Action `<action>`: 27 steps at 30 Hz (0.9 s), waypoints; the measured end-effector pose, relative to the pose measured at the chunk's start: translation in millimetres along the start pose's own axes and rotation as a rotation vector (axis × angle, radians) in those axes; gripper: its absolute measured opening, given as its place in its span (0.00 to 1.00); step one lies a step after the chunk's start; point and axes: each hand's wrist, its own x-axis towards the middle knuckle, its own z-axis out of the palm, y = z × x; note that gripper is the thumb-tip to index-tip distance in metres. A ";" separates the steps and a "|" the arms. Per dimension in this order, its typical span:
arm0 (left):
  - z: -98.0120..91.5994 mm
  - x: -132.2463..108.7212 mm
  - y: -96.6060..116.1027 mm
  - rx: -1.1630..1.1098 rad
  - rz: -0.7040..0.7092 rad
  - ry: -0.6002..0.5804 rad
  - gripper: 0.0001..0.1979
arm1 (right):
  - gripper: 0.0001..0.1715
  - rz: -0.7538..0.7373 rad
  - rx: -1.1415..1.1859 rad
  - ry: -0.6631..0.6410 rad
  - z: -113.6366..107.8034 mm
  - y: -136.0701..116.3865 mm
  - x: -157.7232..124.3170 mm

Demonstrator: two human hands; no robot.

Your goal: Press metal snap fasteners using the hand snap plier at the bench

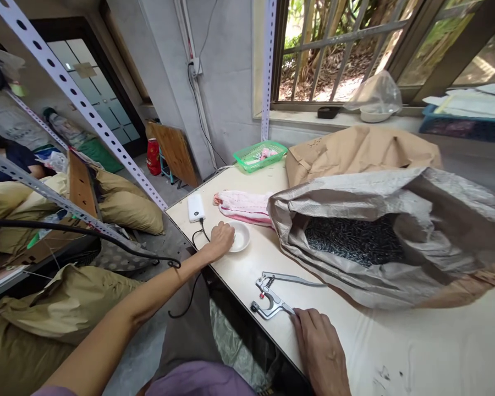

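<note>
My left hand (221, 240) is closed at the left rim of a small white bowl (242, 237), fingers curled down into it; whatever they hold is hidden. Lying on the table, a pair of grey metal snap-fastener pliers (275, 301) has its handles spread apart and its jaws toward the table's near edge. My right hand (322, 349) grips the end of the lower handle. Beyond the bowl lies a pink and white striped cloth (245, 206). Beside my left hand is a white power bank (196, 207) with a black cable plugged in.
A large grey woven sack (355, 190) of small black pieces (355, 240) takes up the table's right side, before a brown paper sack (363, 146). A green basket (260, 156) stands at the back corner. Full sacks (127, 203) and a perforated metal post (82, 104) are left; another person sits there.
</note>
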 end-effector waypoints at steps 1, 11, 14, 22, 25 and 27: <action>-0.5 -7.5 0.5 -0.047 0.038 0.013 0.12 | 0.11 0.003 -0.004 -0.004 -1.3 -1.3 0.8; 57.1 -83.1 15.6 -0.867 0.255 -0.102 0.07 | 0.09 -0.098 -0.163 0.050 -8.4 -13.4 1.8; 70.4 -86.8 17.1 -0.856 0.211 -0.116 0.06 | 0.09 -0.140 -0.208 0.069 -9.0 -15.4 -0.7; 79.8 -83.8 17.3 -0.752 0.203 -0.145 0.07 | 0.09 -0.157 -0.248 0.023 -11.8 -14.9 2.0; 75.8 -76.4 19.9 -0.707 0.184 -0.257 0.08 | 0.10 -0.142 -0.218 0.023 -9.9 -13.5 3.2; 72.3 -69.6 21.8 -0.685 0.158 -0.369 0.08 | 0.11 -0.134 -0.197 0.009 -8.5 -12.4 3.1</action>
